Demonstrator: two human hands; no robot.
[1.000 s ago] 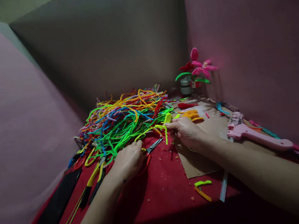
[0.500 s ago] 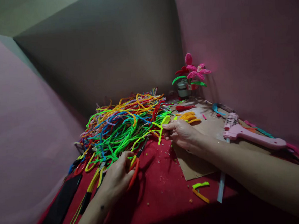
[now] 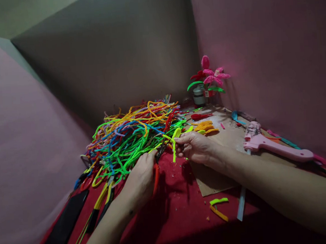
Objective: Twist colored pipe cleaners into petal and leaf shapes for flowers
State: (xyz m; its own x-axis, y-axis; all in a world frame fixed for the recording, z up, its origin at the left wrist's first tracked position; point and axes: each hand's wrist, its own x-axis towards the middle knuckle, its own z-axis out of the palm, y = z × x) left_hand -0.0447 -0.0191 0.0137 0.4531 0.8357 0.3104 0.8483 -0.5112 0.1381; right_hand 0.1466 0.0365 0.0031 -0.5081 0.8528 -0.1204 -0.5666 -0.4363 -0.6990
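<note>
My left hand [image 3: 142,176] is closed around pliers [image 3: 160,150] with dark jaws and an orange-red handle. The jaws point up and away, close to a neon yellow pipe cleaner [image 3: 174,149]. That pipe cleaner is bent into a small loop at the top, with a side arm and a hanging tail. Thumb and fingers of my right hand [image 3: 193,146] pinch it near the loop. Just behind both hands lies a big heap of coloured pipe cleaners [image 3: 131,138], with green ones nearest.
A pink glue gun [image 3: 277,150] lies at the right by a cardboard sheet [image 3: 214,179] holding orange petal shapes [image 3: 204,126]. Pipe-cleaner flowers [image 3: 214,76] stand at the back corner. Yellow-handled pliers [image 3: 101,199] and a black flat object [image 3: 64,225] lie at left.
My left hand has moved right and slightly up, bringing the pliers' jaws up to the yellow pipe cleaner. My right hand has shifted only slightly and keeps its pinch.
</note>
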